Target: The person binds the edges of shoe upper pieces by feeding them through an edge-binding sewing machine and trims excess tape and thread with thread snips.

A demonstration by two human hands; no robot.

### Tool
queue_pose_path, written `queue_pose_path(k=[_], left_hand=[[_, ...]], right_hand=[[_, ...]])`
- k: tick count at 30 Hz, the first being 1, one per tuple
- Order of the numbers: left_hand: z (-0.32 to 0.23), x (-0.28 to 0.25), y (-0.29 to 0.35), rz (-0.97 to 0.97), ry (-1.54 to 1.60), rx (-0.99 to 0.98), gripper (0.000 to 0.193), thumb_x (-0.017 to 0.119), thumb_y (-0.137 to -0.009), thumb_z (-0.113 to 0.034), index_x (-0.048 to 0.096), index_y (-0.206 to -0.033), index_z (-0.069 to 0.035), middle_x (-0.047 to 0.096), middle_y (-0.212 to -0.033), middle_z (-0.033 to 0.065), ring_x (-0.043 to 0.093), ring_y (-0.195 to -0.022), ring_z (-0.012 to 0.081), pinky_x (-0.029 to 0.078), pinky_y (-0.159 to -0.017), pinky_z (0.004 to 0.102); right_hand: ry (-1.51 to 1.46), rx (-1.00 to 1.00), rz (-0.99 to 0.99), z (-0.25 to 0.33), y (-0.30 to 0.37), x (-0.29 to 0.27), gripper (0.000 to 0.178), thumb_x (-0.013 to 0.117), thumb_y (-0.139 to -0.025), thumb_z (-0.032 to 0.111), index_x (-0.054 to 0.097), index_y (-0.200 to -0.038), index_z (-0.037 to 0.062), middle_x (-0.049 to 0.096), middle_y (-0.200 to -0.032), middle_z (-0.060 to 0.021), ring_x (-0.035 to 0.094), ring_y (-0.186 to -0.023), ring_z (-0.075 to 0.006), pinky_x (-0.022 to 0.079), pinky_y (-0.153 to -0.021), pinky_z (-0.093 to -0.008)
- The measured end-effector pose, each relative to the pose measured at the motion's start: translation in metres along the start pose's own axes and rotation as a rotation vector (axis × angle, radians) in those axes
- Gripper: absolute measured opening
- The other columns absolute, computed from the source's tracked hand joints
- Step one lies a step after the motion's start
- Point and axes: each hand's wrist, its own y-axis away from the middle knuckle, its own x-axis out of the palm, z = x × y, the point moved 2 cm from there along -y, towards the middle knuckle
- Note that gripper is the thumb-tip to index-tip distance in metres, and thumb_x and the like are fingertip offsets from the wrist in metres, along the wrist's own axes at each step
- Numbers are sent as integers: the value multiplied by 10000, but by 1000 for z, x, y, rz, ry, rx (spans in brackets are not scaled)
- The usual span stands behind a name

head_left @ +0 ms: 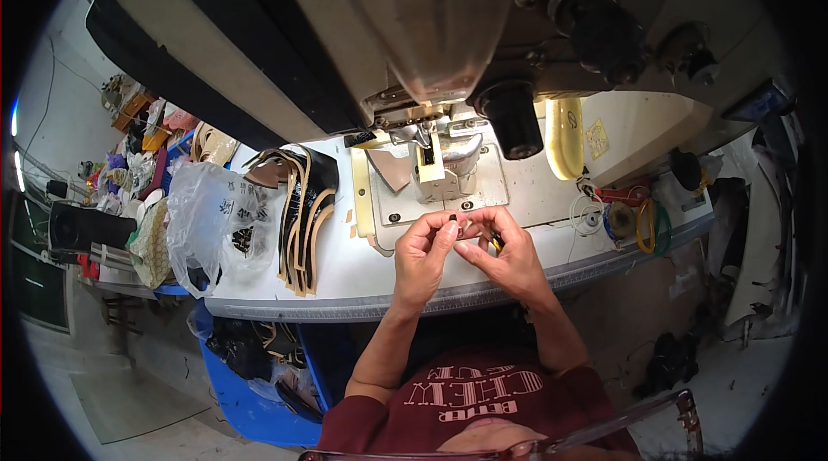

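Observation:
Just above the front edge of the white table, my two hands meet in front of a sewing machine [466, 137]. My left hand [421, 258] pinches a small dark piece [454, 218] between thumb and fingers; its kind is too small to make out. My right hand [511, 258] is closed, its fingertips close to the same piece. A small black-and-yellow object [497, 242] shows in the right fingers, mostly hidden by them. Behind my hands is the machine's metal work plate [492, 189], lit by a lamp.
Curved black-and-tan strips [302, 237] lie in a stack on the left, beside a clear plastic bag [207, 219]. A flat brown piece [390, 169] rests near the needle area. Rings and a spool [621, 221] sit at right. A blue bin [259, 401] stands below the table.

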Motion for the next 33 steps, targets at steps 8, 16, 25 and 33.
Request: queue_pose_path(k=[8,16,25,33], left_hand=[[-8,-3,2,119,-78,-100,166,498,-859,-59,526,-971,60,605,-791,110,585,-660,136,502,-636,251],[-10,-2,6,125,-63,-132,183,528,-846,-65,545,-973,66,607,-779,83,584,-676,111,490,-631,220],[-14,0,6,130,-147,-149,189,534,-845,-78,556,-963,68,610,-769,82,582,-667,104,487,-624,212],[-14,-2,3,139,-109,-197,192,537,-843,-81,554,-967,65,609,-781,97,580,-668,110,496,-615,219]], right_hand=[[248,-214,-25,18,5,-10,308,635,-751,81,578,-1042,-2,604,-799,-95,552,-658,-110,442,-559,-226],[193,-171,-25,13,2,-11,282,651,-744,96,594,-989,-31,621,-791,-134,597,-672,-139,480,-576,-232],[174,-159,-1,9,1,-15,245,643,-753,104,604,-952,-33,630,-782,-119,590,-664,-119,469,-583,-223],[40,-80,13,-7,-1,-21,197,632,-763,84,604,-915,-38,636,-802,-95,581,-691,-99,463,-616,-223]])
